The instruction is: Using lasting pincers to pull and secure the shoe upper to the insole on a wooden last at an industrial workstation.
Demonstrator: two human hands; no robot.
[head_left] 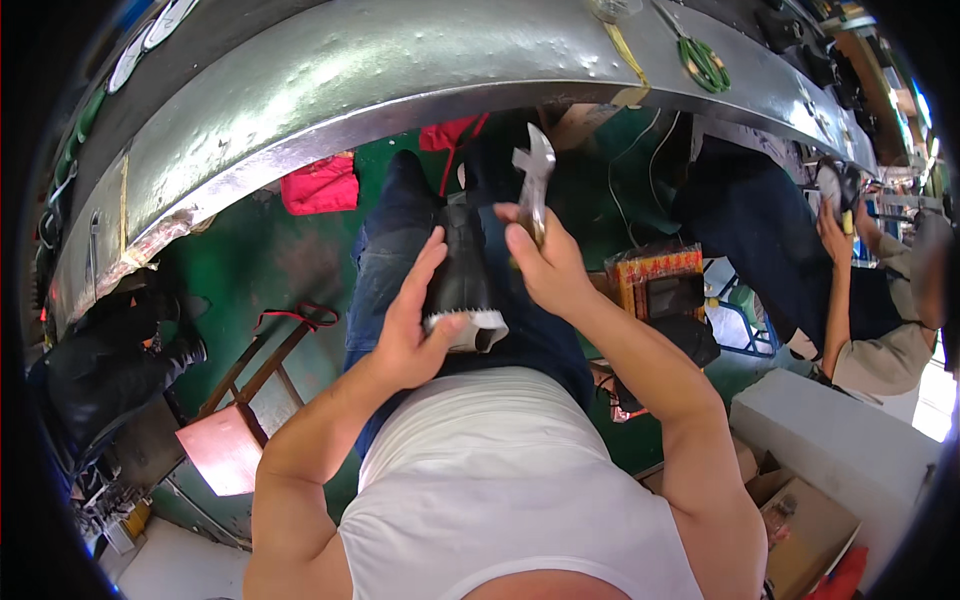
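A black leather boot or shoe upper [460, 255] with a pale ragged lining at its near end lies across my lap, over my dark blue trousers. My left hand [408, 325] grips it from the left, fingers stretched along its side and thumb over the pale end. To the right, my right hand [548, 262] is closed around the handles of shiny metal lasting pincers [536, 170]. Their head points away from me, above and apart from the upper. Motion blurs the tool slightly.
A curved metal-topped bench [330, 85] spans the far side, with green-handled scissors [705, 65] on it. Red cloth [320, 185] hangs below. A wooden stool [235, 430] stands left, a cardboard box [810, 540] right. Another person's hand [832, 232] holds a shoe at far right.
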